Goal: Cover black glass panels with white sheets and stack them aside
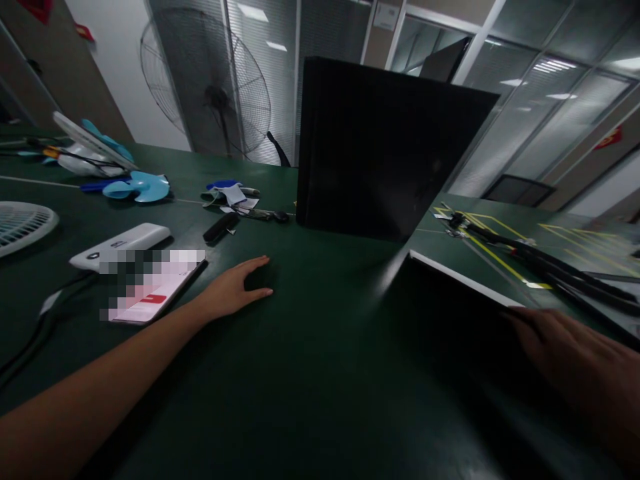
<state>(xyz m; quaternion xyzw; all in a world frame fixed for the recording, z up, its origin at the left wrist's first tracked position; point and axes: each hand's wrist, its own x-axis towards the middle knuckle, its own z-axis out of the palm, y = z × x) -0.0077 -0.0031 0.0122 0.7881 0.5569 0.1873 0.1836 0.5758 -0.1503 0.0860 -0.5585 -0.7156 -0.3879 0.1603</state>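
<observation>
My left hand (231, 288) rests low over the green tabletop (310, 300), thumb and fingers spread, with nothing in it. Just left of it lies a phone (167, 293) with a lit screen, partly pixelated. At the right, my right hand (565, 353) has its fingers closed on the edge of a dark flat panel (450, 313) with a pale upper rim. The panel's lower part is lost in shadow, so its kind is unclear. Beyond both hands stands a large black rectangular box-like object (390, 153), upright on the table.
A white power bank (123, 247) with a cable lies left of the phone. Farther back are a black stick-like item (221, 228), blue fan blades (137, 187) and a white fan grille (23, 227). Black rods (550, 267) lie right. A large fan (205, 80) stands behind.
</observation>
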